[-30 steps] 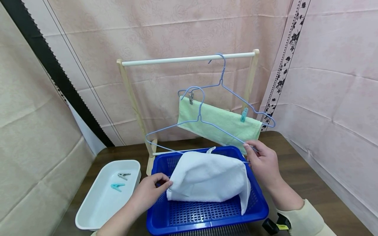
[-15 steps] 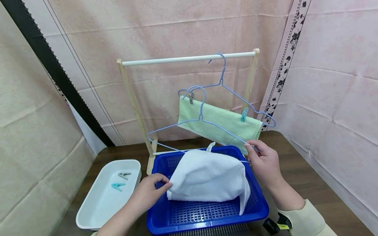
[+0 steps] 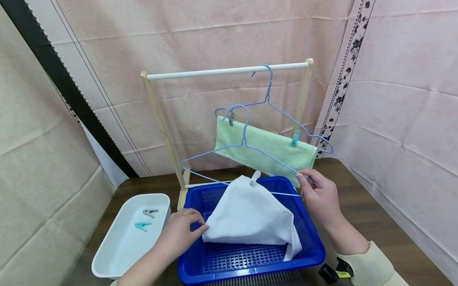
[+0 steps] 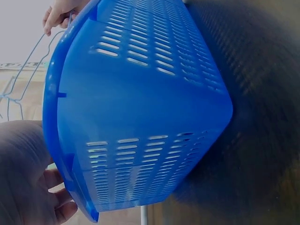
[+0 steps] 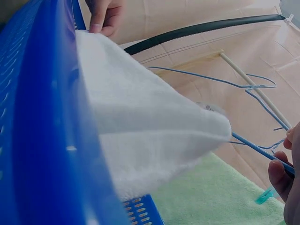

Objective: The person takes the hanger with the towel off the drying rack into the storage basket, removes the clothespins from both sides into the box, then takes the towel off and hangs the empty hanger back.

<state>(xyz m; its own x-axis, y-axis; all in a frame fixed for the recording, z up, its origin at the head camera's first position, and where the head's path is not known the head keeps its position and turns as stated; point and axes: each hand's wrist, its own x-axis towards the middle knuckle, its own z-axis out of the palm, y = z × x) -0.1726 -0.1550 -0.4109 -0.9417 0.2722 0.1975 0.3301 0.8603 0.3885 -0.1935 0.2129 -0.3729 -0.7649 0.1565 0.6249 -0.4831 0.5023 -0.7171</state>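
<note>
My right hand (image 3: 320, 194) grips the right end of a blue wire hanger (image 3: 244, 131), held upright with its hook up. A white cloth (image 3: 250, 218) lies over the hanger's lower bar, peaked at the top, where a small pale label (image 3: 255, 177) sticks up. At the cloth's left corner, my left hand (image 3: 186, 230) pinches the edge between thumb and finger. The cloth's right corner droops into the blue basket (image 3: 214, 278) below. In the right wrist view, the cloth (image 5: 140, 108) rises from the basket rim to the hanger bar.
Behind stands a wooden rack with a white rail (image 3: 200, 74). On it hangs another blue hanger (image 3: 286, 115) with a green cloth (image 3: 264, 147), held by a grey and a teal clip (image 3: 295, 138). At left, a white tray (image 3: 107, 254) holds two clips (image 3: 143, 226).
The white cloth's right side has slid left and bunched into a higher peak, baring more of the hanger's lower bar near my right hand. Both hands have hardly moved.
</note>
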